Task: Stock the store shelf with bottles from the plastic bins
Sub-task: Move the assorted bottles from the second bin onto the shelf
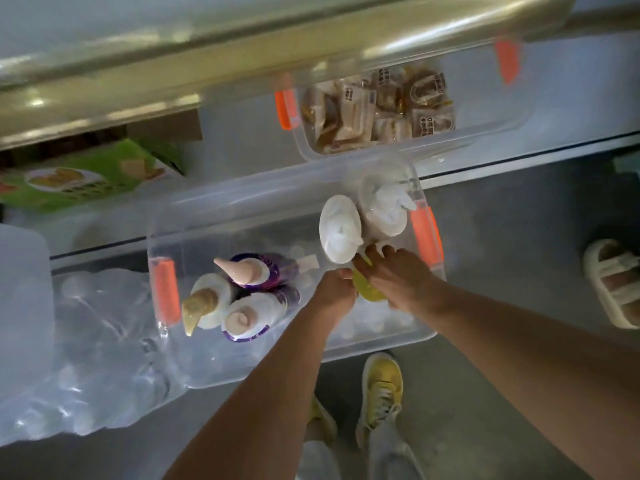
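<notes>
Bottles stand in a clear bin (242, 209) with orange latches, set on the floor below the shelf edge (207, 64). Going left to right: a wrapped pack of water bottles (104, 341) lies on the floor against the bin's left end, with a green box (86, 174) beyond it under the shelf. Inside the bin's left end, three pump bottles (242, 299) with purple labels stand upright, touching one another. Next, the left hand (334, 291) reaches down into the bin, its fingers curled on the left side of a yellow bottle (367, 289) near the bin's right end. The right hand (398, 271) grips the same bottle from the right, its fingers bent over the top; how firmly either hand clamps it cannot be told. Just beyond the hands stand two white bottles (341, 230), side by side, by the right latch. Behind this bin sits a second bin (485, 133) holding snack packets (381, 109). A yellow shoe (381, 386) stands on the floor near the bin, and a white sandal (609, 282) farther right.
</notes>
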Motion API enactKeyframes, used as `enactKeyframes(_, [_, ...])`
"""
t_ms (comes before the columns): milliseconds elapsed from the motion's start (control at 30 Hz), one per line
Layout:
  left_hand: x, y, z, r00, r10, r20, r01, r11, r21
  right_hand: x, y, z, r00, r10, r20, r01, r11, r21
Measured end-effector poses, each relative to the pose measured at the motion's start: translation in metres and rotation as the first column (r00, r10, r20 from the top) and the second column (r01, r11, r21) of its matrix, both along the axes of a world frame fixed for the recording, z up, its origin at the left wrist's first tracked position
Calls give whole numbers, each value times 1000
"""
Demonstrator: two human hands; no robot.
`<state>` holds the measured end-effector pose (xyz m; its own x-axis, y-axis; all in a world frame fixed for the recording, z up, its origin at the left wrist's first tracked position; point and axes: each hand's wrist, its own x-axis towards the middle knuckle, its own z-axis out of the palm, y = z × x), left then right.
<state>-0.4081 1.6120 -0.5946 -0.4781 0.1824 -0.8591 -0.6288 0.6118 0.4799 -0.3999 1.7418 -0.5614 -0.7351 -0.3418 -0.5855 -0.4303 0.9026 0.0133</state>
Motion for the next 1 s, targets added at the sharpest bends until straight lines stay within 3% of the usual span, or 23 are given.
enactKeyframes(67, [-1, 0, -3, 998, 54, 31, -55, 998, 33, 1, -2, 1, 980, 109, -169, -100, 993, 62])
enactKeyframes(200, [1, -4, 0, 997, 67, 25, -68, 997, 41, 2, -6, 4, 989, 103, -104, -87, 985, 147])
enactKeyframes(267, [4, -7, 3, 1000, 27, -11, -26, 998, 52, 1, -7, 7, 995, 98, 7, -98, 979, 177])
enactKeyframes(333, [8, -11, 9, 1000, 6, -29, -5, 999, 38, 3, -7, 4, 994, 29, 104, -41, 992, 117])
enactKeyframes(433, [16, -18, 23, 998, 25, -55, -23, 999, 36, 7, -2, 16, 999, -30, 45, 28, 999, 36])
enactKeyframes(600, [23, -30, 65, 990, 138, -28, -132, 977, 166, 2, 3, 63, 996, -77, 54, 84, 987, -138])
enactKeyframes(767, [20, -48, 122, 996, 46, -77, -26, 970, 242, -11, 6, 130, 965, -214, 150, 250, 922, -295])
enactKeyframes(900, [18, -60, 173, 977, -90, -193, 123, 979, 164, -27, 2, 185, 917, -310, 251, 382, 865, -324])
enactKeyframes(1000, [16, -70, 210, 960, -92, -264, 143, 973, 179, -39, -4, 225, 870, -369, 327, 479, 789, -384])
